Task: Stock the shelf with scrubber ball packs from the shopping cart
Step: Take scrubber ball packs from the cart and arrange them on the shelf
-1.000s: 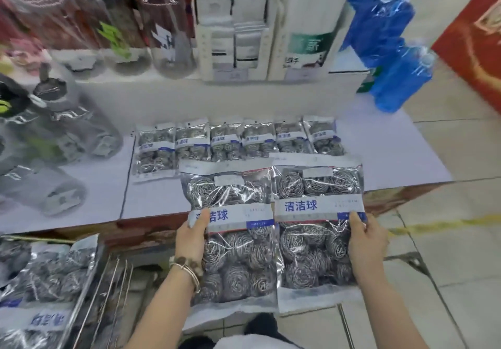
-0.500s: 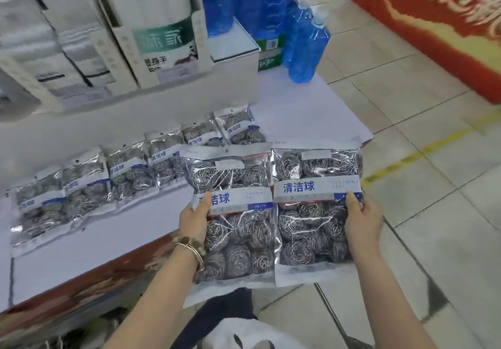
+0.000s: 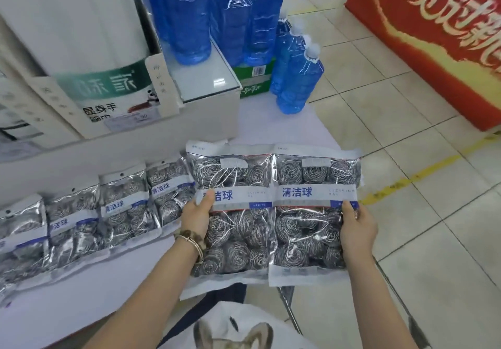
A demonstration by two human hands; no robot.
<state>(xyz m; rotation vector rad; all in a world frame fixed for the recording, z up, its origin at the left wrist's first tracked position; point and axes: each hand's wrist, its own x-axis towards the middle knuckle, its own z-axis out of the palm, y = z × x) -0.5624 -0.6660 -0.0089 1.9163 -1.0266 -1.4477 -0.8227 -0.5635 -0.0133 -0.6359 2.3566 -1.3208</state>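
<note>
Pale tiled shop floor (image 3: 406,137) to the right, low white shelf (image 3: 81,294) to the left, and both hands are busy! The left hand (image 3: 196,217) has its grip clamped on a clear plastic pack of steel scrubber balls (image 3: 235,229), thumb over the label. The right hand (image 3: 356,229) grips a second identical pack (image 3: 309,229), edges touching, both held up at the shelf's right end. A row of smaller matching packs (image 3: 122,213) lies on the shelf, with tall blue liquid bottles (image 3: 295,77) behind.

2 packs (image 3: 273,213) right of shelf row (image 3: 89,221).
</note>
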